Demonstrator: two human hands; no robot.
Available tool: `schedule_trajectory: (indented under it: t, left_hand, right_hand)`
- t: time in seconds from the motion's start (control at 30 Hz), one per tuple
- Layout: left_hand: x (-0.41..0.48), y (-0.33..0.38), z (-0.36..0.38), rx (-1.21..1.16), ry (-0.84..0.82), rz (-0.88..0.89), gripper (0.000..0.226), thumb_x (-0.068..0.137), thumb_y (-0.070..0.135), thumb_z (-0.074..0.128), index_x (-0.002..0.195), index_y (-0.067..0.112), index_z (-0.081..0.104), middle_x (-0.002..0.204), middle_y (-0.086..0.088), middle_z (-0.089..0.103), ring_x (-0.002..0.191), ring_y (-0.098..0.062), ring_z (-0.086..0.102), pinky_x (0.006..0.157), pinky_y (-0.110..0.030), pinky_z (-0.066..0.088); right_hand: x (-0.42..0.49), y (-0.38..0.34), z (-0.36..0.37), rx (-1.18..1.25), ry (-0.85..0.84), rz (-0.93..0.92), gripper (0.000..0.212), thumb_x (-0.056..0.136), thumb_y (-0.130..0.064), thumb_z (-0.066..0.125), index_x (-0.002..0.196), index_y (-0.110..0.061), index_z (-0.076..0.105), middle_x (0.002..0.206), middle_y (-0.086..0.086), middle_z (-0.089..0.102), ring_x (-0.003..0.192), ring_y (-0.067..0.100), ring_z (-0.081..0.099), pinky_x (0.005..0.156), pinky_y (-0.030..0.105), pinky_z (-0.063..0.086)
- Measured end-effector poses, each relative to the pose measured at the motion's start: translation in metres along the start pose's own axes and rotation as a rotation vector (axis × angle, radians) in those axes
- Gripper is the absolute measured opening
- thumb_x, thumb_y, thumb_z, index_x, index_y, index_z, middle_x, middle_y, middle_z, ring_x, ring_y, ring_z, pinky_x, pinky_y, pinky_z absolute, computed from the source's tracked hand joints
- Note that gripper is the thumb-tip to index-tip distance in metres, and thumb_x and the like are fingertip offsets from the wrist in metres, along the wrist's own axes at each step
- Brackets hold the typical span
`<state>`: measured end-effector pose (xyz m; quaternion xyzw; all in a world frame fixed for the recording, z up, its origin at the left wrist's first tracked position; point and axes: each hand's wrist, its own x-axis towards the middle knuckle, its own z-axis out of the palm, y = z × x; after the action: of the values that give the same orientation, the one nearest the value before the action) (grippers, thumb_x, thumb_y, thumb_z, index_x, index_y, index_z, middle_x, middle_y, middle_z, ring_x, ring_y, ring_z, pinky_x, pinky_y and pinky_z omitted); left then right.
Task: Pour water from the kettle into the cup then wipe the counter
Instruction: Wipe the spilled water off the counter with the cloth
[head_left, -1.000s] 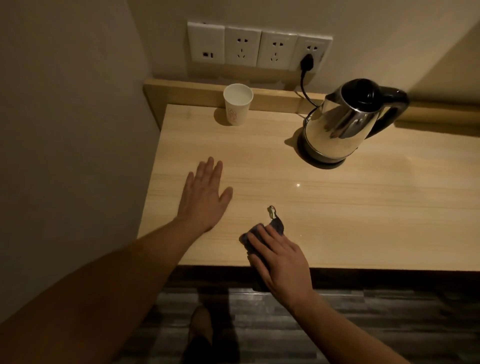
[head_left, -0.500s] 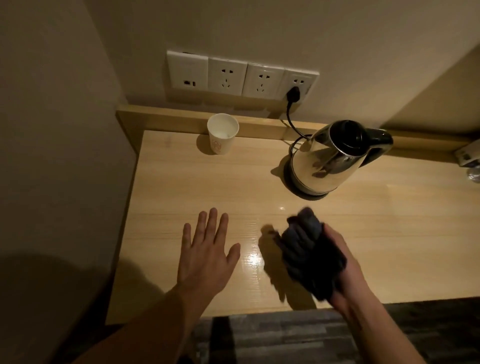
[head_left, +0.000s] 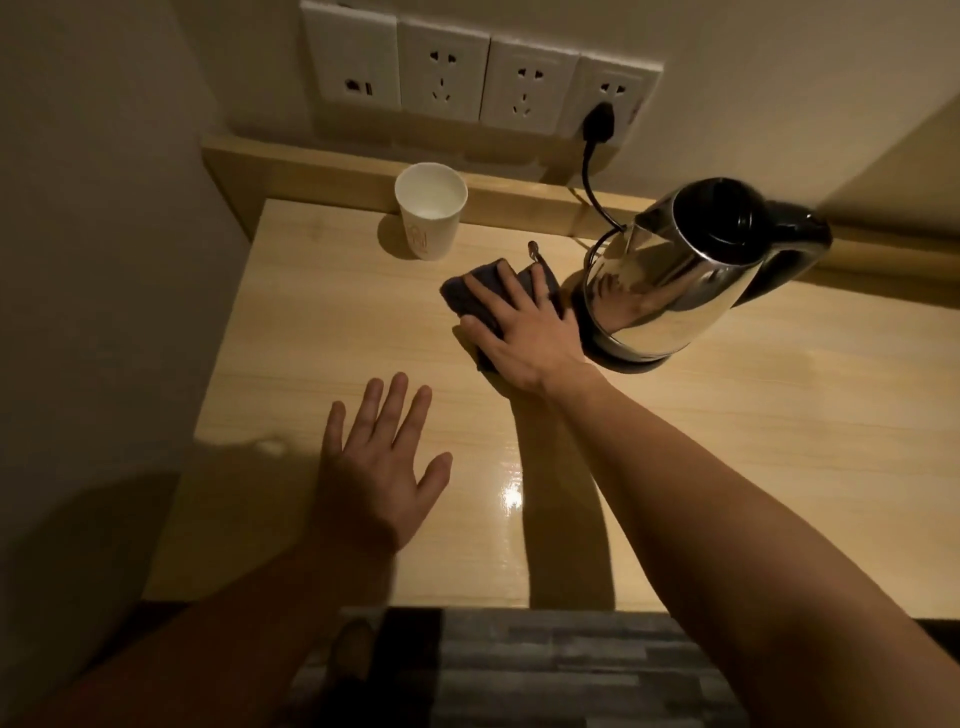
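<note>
A steel kettle (head_left: 680, 291) with a black lid and handle sits on its base at the back right of the wooden counter (head_left: 332, 332). A white paper cup (head_left: 430, 218) stands at the back left with liquid inside. My right hand (head_left: 524, 332) presses flat on a dark cloth (head_left: 467, 296) lying on the counter between cup and kettle, close to the kettle's base. My left hand (head_left: 379, 467) rests flat with fingers spread near the counter's front left, holding nothing.
A black cord (head_left: 592, 176) runs from the kettle to a wall socket strip (head_left: 467, 78) above a raised wooden ledge (head_left: 322, 171). A wall closes the left side. The counter's front edge drops to a dark striped floor (head_left: 519, 670).
My right hand lifted the cloth off the counter's front edge, carried it bunched in the air, and now presses it down farther back beside the kettle. The left hand stayed flat.
</note>
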<state>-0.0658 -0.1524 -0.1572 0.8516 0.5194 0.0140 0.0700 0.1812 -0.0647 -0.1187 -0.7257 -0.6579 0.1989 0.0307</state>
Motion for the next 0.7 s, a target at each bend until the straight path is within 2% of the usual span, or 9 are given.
schedule_trajectory:
  t: [0.1,0.27,0.5,0.7]
  left_hand:
    - [-0.003,0.001,0.000,-0.005,0.018,0.014,0.076,0.101,0.068,0.021,0.166,0.029,0.016,0.173,-0.004,0.017,0.160,-0.026,0.013,0.128,-0.058,0.013]
    - [0.002,0.002,0.000,0.006,-0.069,-0.051,0.077,0.097,0.074,0.001,0.163,0.038,-0.013,0.173,0.005,-0.014,0.160,-0.018,-0.013,0.128,-0.051,-0.008]
    - [-0.003,0.006,-0.006,-0.019,-0.048,-0.051,0.076,0.100,0.071,0.011,0.165,0.035,-0.004,0.175,0.003,-0.006,0.161,-0.018,-0.008,0.129,-0.053,-0.002]
    - [-0.003,0.007,-0.011,-0.006,-0.091,-0.049,0.076,0.101,0.070,0.011,0.165,0.033,-0.004,0.175,0.001,-0.007,0.161,-0.020,-0.009,0.129,-0.053,-0.003]
  right_hand:
    - [-0.016,0.003,0.006,-0.032,0.001,0.002,0.065,0.097,-0.080,0.014,0.158,-0.060,0.006,0.177,-0.010,0.000,0.162,0.031,-0.012,0.127,0.061,0.002]
    - [-0.066,0.009,0.021,-0.067,0.030,-0.045,0.064,0.101,-0.073,0.014,0.161,-0.054,0.007,0.177,-0.009,0.001,0.162,0.030,-0.011,0.129,0.057,-0.003]
    - [-0.146,0.016,0.039,-0.084,-0.002,-0.089,0.061,0.105,-0.064,0.019,0.163,-0.051,0.004,0.177,-0.009,0.002,0.162,0.029,-0.013,0.128,0.060,-0.003]
    - [-0.210,0.017,0.058,-0.126,0.023,-0.190,0.061,0.108,-0.059,0.022,0.165,-0.042,0.011,0.176,-0.009,0.010,0.163,0.026,-0.003,0.127,0.053,0.007]
